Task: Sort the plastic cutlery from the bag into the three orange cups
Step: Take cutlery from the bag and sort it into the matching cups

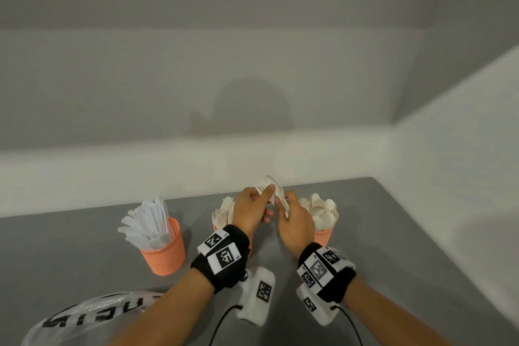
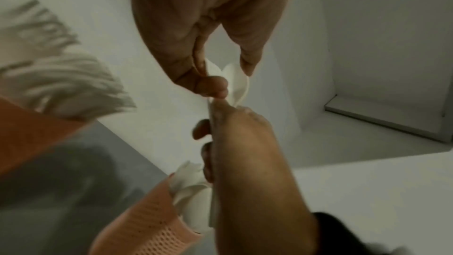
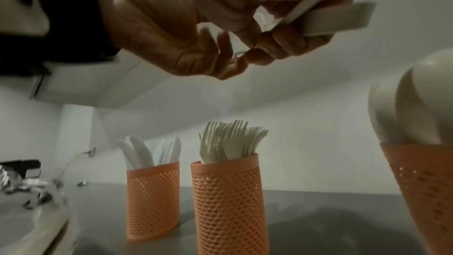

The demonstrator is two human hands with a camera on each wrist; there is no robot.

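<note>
Three orange mesh cups stand in a row on the grey table. The left cup holds knives. The middle cup holds forks and is mostly hidden behind my left wrist in the head view. The right cup holds spoons. Above the gap between the middle and right cups both hands hold a few white cutlery pieces. My left hand pinches the fork head. My right hand grips the handles.
The plastic bag with black lettering lies at the near left edge of the table. White walls close the back and the right side. Cables trail from the wrist cameras near the table's front.
</note>
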